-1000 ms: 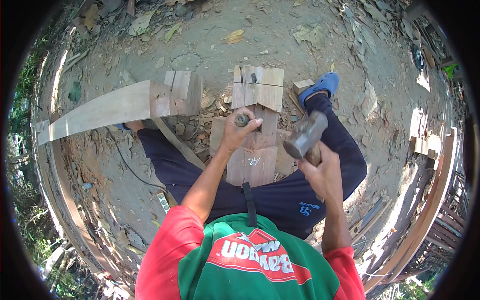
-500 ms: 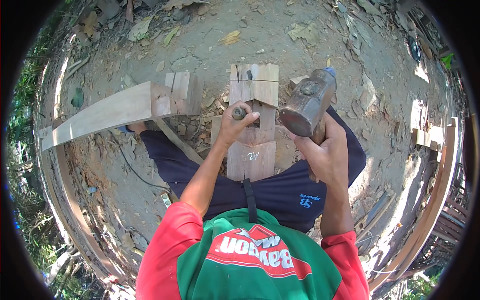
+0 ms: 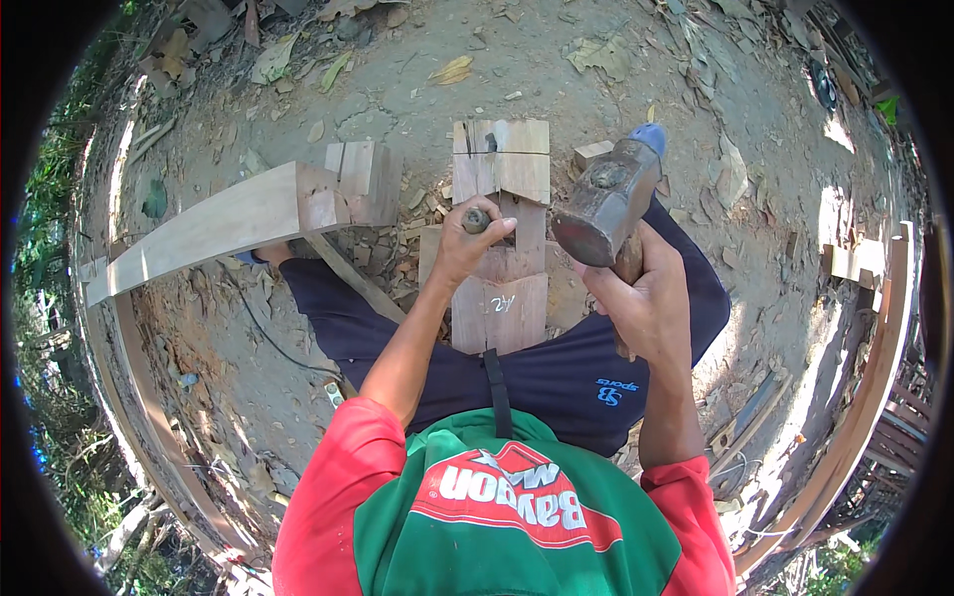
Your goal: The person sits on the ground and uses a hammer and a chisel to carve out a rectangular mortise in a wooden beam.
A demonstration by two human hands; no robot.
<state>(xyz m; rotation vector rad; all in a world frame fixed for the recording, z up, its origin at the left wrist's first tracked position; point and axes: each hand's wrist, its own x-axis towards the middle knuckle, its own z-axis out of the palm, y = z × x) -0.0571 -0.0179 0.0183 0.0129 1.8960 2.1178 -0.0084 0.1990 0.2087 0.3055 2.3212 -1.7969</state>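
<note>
My left hand is closed around the round handle of an upright chisel, seen end-on; its blade is hidden below my fist. It stands over a notch in a thick wooden beam, which lies lengthwise between my spread legs. To the right, my right hand grips the wooden handle of a heavy hammer. The rusty steel head is raised to the right of the beam, apart from the chisel.
A curved timber with a blocky end lies at the left. Wood chips are scattered beside the beam. Long boards stand at the right edge, and a dark cable runs over the ground at the left. Dry leaves lie farther off.
The view has shifted slightly. Both hands keep their grips, and the hammer stays raised in nearly the same place.
</note>
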